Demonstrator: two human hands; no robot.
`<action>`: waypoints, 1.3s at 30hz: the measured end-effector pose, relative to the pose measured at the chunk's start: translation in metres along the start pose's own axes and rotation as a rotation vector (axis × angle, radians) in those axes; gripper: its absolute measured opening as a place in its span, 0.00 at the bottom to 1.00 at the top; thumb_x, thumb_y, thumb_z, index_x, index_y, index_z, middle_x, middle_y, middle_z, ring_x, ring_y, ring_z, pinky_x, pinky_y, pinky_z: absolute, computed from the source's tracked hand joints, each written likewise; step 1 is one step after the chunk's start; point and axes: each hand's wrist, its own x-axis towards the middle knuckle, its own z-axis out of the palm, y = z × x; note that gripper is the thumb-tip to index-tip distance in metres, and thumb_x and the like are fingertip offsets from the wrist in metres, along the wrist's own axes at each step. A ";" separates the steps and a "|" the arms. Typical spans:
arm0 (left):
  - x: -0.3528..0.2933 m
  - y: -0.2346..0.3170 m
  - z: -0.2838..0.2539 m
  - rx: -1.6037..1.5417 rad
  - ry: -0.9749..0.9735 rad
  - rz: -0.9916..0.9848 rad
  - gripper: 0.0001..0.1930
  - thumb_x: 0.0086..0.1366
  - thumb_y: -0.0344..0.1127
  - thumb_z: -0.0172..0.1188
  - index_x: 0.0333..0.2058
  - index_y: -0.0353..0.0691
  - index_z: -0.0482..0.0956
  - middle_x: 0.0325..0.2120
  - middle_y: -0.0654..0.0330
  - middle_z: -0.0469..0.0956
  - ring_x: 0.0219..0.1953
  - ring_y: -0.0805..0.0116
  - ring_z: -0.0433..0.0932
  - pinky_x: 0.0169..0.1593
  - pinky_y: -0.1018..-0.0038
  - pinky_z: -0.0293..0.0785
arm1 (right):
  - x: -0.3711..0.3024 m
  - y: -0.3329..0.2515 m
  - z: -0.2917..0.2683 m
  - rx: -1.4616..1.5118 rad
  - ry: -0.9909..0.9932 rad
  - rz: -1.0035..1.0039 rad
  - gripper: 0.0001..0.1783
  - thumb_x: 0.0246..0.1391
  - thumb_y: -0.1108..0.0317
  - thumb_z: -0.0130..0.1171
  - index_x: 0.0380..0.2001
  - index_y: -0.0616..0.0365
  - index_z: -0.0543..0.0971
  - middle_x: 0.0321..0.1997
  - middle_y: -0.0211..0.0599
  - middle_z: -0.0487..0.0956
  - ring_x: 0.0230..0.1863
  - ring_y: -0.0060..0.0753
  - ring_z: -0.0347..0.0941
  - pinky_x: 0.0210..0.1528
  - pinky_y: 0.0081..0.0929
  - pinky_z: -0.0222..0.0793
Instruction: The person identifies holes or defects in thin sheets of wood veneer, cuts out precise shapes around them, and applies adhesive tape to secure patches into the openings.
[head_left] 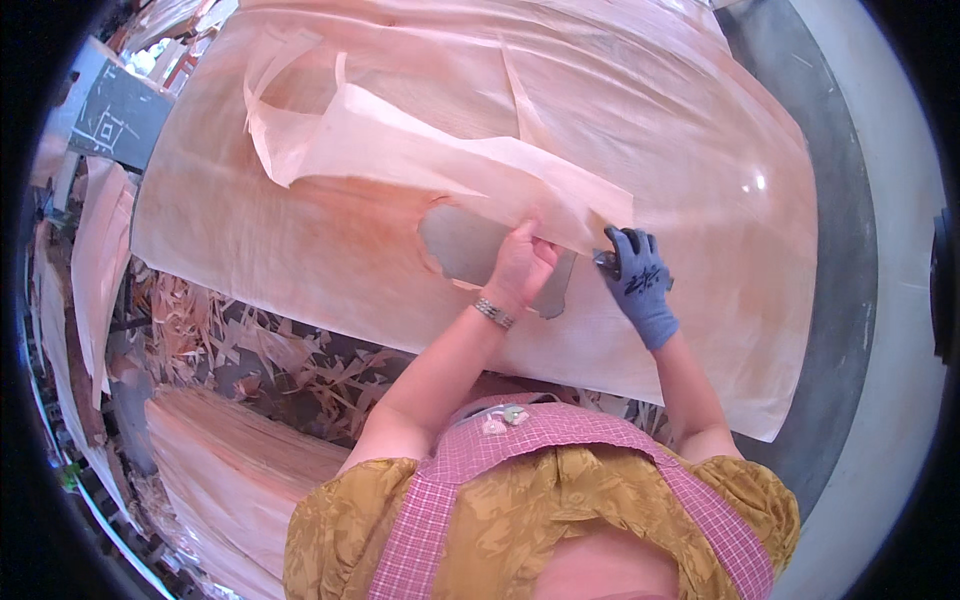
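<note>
While my left hand [523, 265] pinches the near edge of a long torn strip [390, 140] of thin wood, my right hand [637, 275], which wears a blue glove [655, 318], is bent beside the strip's right end. A small dark object [606, 260] shows at its fingers; I cannot tell what it is, nor if these fingers are closed on it. The strip lies over a large pale sheet [725, 290], partly lifted, and its left end is curled and forked. Just below the strip, the sheet has a ragged opening [460, 240], grey inside, and my left hand is over its right part. Wood scraps [180, 310] lie at the left, near a stack of sheets [225, 445].
</note>
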 end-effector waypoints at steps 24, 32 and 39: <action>-0.007 0.196 -0.063 0.664 0.370 0.692 0.08 0.65 0.28 0.62 0.42 0.43 0.75 0.37 0.64 0.79 0.37 0.72 0.79 0.38 0.73 0.80 | -0.038 0.085 -0.021 -0.258 -0.024 -0.108 0.27 0.48 0.64 0.62 0.56 0.41 0.76 0.50 0.30 0.76 0.47 0.38 0.73 0.40 0.40 0.73; -0.037 0.189 -0.127 0.680 0.547 0.649 0.15 0.62 0.29 0.61 0.47 0.50 0.72 0.43 0.66 0.77 0.43 0.71 0.77 0.44 0.69 0.79 | -0.090 0.063 0.040 -0.128 -0.216 -0.123 0.24 0.50 0.67 0.58 0.54 0.43 0.76 0.47 0.31 0.75 0.47 0.37 0.72 0.40 0.37 0.74; -0.074 0.207 -0.128 0.526 0.349 0.542 0.16 0.63 0.33 0.65 0.49 0.45 0.74 0.43 0.66 0.78 0.46 0.72 0.77 0.49 0.71 0.75 | -0.111 0.043 0.051 -0.060 -0.330 -0.153 0.23 0.52 0.66 0.56 0.54 0.45 0.76 0.47 0.33 0.74 0.47 0.39 0.72 0.42 0.37 0.75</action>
